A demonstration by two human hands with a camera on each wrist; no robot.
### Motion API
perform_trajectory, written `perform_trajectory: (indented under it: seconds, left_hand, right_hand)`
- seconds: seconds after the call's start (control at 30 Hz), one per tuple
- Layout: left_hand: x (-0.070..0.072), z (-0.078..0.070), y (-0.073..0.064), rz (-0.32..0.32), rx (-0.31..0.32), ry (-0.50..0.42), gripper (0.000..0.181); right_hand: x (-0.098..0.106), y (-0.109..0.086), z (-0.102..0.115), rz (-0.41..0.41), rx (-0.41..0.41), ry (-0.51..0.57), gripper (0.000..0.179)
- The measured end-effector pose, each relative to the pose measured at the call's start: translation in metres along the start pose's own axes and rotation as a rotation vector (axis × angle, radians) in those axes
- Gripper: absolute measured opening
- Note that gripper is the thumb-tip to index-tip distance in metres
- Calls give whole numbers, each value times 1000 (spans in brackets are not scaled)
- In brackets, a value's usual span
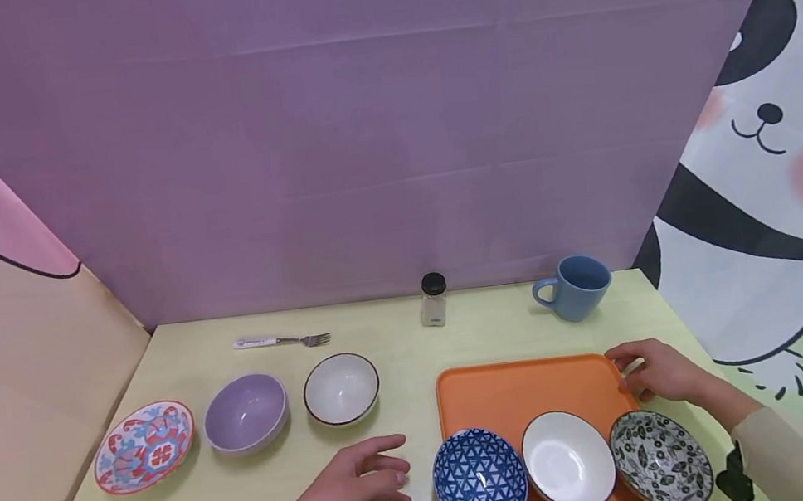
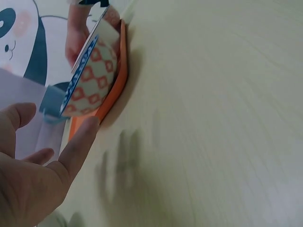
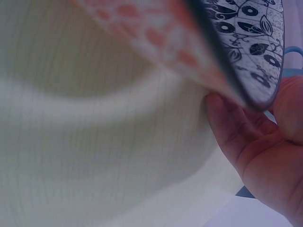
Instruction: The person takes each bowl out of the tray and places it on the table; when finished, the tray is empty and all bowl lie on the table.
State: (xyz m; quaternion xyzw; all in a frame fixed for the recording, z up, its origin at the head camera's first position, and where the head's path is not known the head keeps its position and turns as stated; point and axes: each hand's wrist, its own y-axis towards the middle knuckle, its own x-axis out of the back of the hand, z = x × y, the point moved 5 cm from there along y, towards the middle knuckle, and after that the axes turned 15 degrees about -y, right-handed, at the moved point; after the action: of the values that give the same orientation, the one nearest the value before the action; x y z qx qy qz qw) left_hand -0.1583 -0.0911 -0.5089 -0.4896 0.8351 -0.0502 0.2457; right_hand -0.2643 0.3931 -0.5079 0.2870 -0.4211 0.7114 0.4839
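My left hand (image 1: 352, 490) hovers left of the orange tray (image 1: 531, 389), fingers spread and thumb apart, holding nothing. In the left wrist view its fingertip overlaps the tray's edge beneath a bowl. My right hand (image 1: 657, 374) is at the tray's right edge, fingertips right at the rim with fingers slightly bent. Along the tray's near side stand a blue-patterned bowl (image 1: 480, 481), a white bowl (image 1: 569, 461) and a black-and-white leaf-patterned bowl (image 1: 661, 461). That leaf bowl hides part of the right fingers in the right wrist view.
Left on the table are a red-and-blue patterned dish (image 1: 145, 447), a purple bowl (image 1: 246, 414) and a small white bowl (image 1: 342, 389). Farther back lie a fork (image 1: 282, 341), a black-capped jar (image 1: 433, 300) and a blue mug (image 1: 577, 287). A purple backdrop (image 1: 385, 119) rises behind.
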Motion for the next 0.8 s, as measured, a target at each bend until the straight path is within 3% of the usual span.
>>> perform_trajectory:
  seconds: [0.33,0.8]
  left_hand:
    - [-25,15,20,28,30,13,63]
    - [-36,25,32,15,35,-18,61]
  right_hand:
    - [-1,-1,3,-11,-13,1,50]
    - [-2,0,-1,-14,-16,12,50]
